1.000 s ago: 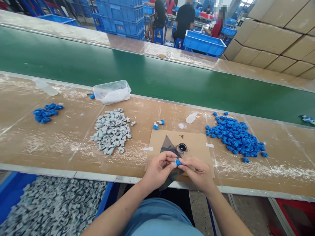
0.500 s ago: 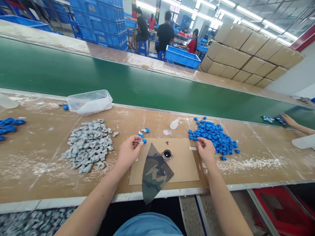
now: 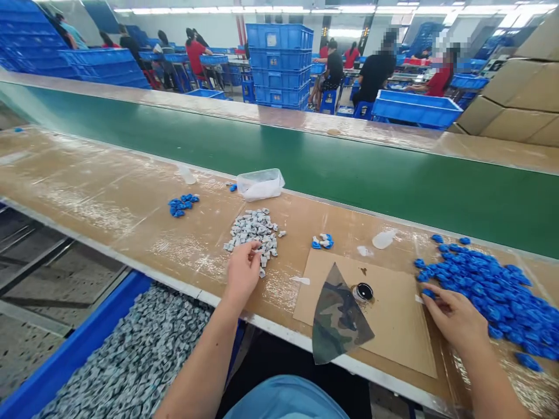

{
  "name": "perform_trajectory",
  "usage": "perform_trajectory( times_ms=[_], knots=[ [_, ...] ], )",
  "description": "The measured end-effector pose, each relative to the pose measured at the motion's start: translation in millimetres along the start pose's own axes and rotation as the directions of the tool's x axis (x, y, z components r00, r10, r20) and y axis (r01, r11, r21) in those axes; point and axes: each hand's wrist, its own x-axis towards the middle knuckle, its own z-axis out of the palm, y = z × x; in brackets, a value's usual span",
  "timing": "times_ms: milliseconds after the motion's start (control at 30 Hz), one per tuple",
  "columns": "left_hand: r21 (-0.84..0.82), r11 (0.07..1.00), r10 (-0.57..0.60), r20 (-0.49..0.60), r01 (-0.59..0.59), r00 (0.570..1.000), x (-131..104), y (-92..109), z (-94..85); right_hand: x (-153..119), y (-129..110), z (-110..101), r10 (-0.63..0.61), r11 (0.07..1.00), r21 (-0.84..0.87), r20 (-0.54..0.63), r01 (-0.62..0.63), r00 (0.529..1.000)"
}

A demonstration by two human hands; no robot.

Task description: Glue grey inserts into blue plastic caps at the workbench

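My left hand [image 3: 244, 269] is at the front right of a pile of grey pieces [image 3: 248, 227], its fingertips pinched at a grey piece. My right hand [image 3: 456, 311] pinches a blue piece [image 3: 428, 293] at the left edge of a heap of blue pieces [image 3: 484, 279]. Between the hands lies a cardboard sheet [image 3: 402, 331] with a small round pot of dark liquid [image 3: 363, 291] and a camouflage cloth [image 3: 338, 320]. A few joined blue and white pieces [image 3: 323, 241] sit behind the sheet's left corner.
A clear plastic tub [image 3: 261, 185] stands by the green belt [image 3: 305, 157]. Small blue pieces [image 3: 181, 205] lie further left. A blue bin of grey pieces [image 3: 140, 343] is below the table edge. A white bottle [image 3: 384, 238] lies behind the sheet. People sit beyond the belt.
The view has turned left. My left hand has left the joined pieces, where it held a blue and grey one, and moved to the grey pile. My right hand has drawn a blue piece slightly off the heap.
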Motion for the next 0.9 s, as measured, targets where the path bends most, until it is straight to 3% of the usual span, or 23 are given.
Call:
perform_trajectory(
  times_ms=[67,133,267,400,500,700,900],
  knots=[
    [0.072,0.997,-0.002,0.028,0.0,1.0,-5.2,-7.1,-12.8,-3.8,1.2,0.5,-0.017,1.0,0.008,0.009,0.017,1.0],
    [0.129,0.991,0.014,0.125,-0.03,0.992,-12.3,-8.6,-17.6,-6.2,0.6,-0.5,-0.011,1.0,0.006,0.016,0.011,1.0],
    [0.223,0.971,0.021,0.277,-0.086,0.961,-29.0,-5.0,-10.4,-6.9,-1.9,-5.5,0.042,0.999,-0.026,0.058,-0.04,0.997],
    [0.266,0.958,0.046,0.235,-0.11,0.971,-39.7,-6.7,1.0,-10.4,-2.5,-9.4,0.086,0.996,0.015,0.146,-0.089,0.986],
    [0.266,0.95,0.106,0.213,-0.162,0.971,-42.4,-11.7,4.5,-18.4,-9.3,-11.0,0.086,0.992,0.085,0.111,-0.096,0.99],
    [0.211,0.928,0.285,0.133,-0.308,0.949,-42.8,-24.2,10.5,-33.6,-58.4,-15.1,-0.084,0.944,0.311,-0.086,0.107,0.993],
    [0.154,0.868,0.463,0.089,-0.471,0.882,-43.9,-29.5,11.4,-38.5,-104.8,-9.8,-0.303,0.901,0.339,0.049,0.27,0.952]
  ],
)
